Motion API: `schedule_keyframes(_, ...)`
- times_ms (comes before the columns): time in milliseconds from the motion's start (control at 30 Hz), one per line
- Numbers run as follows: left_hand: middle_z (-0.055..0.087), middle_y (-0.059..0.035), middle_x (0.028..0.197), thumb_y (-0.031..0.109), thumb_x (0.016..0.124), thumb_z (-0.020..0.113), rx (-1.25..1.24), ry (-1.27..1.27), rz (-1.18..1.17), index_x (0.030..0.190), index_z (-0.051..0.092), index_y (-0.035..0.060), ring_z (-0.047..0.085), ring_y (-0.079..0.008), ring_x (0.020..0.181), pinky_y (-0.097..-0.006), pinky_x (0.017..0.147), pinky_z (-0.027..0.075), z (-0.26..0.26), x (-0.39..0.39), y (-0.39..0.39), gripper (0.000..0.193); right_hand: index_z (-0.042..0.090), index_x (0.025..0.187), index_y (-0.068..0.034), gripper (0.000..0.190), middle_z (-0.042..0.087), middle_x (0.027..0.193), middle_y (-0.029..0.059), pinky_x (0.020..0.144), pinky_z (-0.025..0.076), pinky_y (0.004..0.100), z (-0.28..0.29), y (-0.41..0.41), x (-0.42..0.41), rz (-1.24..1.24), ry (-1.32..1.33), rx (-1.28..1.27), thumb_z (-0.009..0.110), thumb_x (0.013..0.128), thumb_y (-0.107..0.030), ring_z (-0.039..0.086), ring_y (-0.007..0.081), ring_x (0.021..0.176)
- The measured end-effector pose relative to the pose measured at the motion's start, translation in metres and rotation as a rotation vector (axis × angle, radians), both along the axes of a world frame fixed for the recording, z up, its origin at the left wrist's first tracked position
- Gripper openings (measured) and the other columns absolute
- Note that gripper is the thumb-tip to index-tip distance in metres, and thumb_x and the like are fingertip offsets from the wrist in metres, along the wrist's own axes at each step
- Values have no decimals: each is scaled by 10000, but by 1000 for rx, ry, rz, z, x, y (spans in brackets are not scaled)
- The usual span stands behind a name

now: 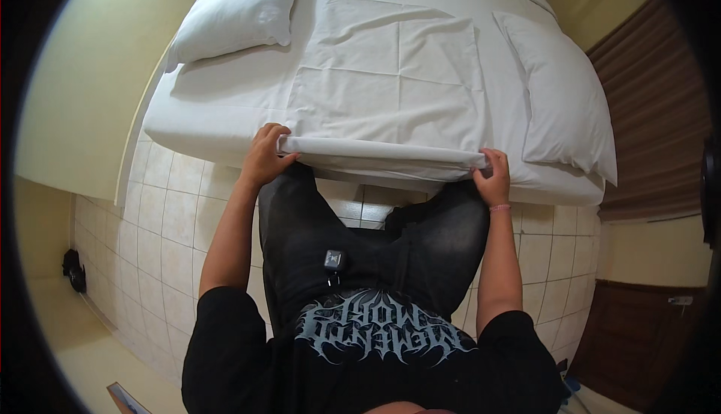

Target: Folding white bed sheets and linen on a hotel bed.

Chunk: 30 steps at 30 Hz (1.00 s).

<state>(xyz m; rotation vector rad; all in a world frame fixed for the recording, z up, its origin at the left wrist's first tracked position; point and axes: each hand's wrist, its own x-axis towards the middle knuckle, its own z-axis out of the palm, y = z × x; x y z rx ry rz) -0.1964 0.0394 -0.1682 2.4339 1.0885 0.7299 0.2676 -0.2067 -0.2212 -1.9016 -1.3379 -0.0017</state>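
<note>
A creased white pillowcase or similar flat cloth [388,76] lies spread on the bed, its near edge running along the mattress edge. My left hand [269,153] grips the left corner of that near edge, thumb below and fingers on top. At the right corner, my right hand [493,176] pinches the same edge between thumb and fingers. Between my hands the edge forms a straight band, with a fold of cloth hanging under it. Whether the cloth is open like a case cannot be told.
One white pillow [242,14] lies at the bed's far left, another [563,93] at the right. White sheeting [225,109] covers the mattress. My knees are against or near the bed's edge. Floor tiles [180,205] surround it; a brown curtain [648,104] hangs at right.
</note>
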Motion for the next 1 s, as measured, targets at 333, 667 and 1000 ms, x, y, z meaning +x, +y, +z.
schedule_keyframes(333,622,-99,1066,82,768,702,64,24,-15,987,640,62,581,-328,1032,-418,907,462,-7,0,10,229,567,1261,-64,501,586,1208,149,964,469,410,-29,5,10,-162,248,100,693,777,-96,570,330,1130)
schedule_keyframes(667,607,-112,977,72,732,680,174,166,72,969,601,69,587,-330,982,-445,844,458,-17,10,8,249,605,1148,-102,379,598,1102,122,870,501,429,-8,12,-9,-196,-248,-80,637,771,-80,600,331,1029)
schedule_keyframes(1000,582,-85,861,56,714,655,122,111,380,872,545,88,584,-318,826,-424,730,419,-27,-6,26,195,587,990,-102,253,613,1046,83,794,511,443,-13,14,3,-396,-224,-187,605,744,-43,599,327,984)
